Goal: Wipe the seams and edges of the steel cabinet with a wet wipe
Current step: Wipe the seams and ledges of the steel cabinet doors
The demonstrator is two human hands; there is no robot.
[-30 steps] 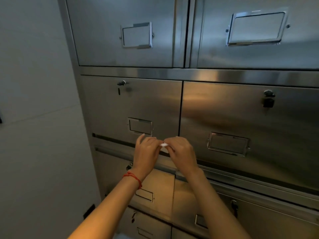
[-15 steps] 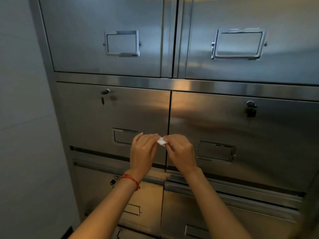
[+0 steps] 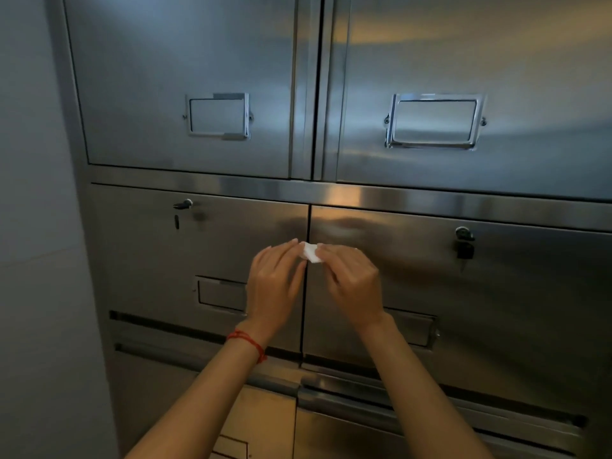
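Observation:
The steel cabinet [image 3: 397,286] fills the view, with upper doors and middle drawers split by a dark vertical seam [image 3: 307,223]. A small folded white wet wipe [image 3: 310,252] sits right in front of that seam between the two middle drawers. My left hand [image 3: 273,286], with a red string at the wrist, and my right hand [image 3: 351,279] both pinch the wipe at their fingertips. How much of the wipe is tucked under the fingers is hidden.
A pale wall [image 3: 36,226] runs along the cabinet's left side. Chrome label holders [image 3: 218,115] [image 3: 435,120] sit on the upper doors. Key locks [image 3: 182,204] [image 3: 463,241] stick out of the middle drawers. Lower drawers [image 3: 430,425] show below my arms.
The view has tilted upward, showing more of the upper doors. Both hands, still pinching the wipe together, have risen along the middle seam.

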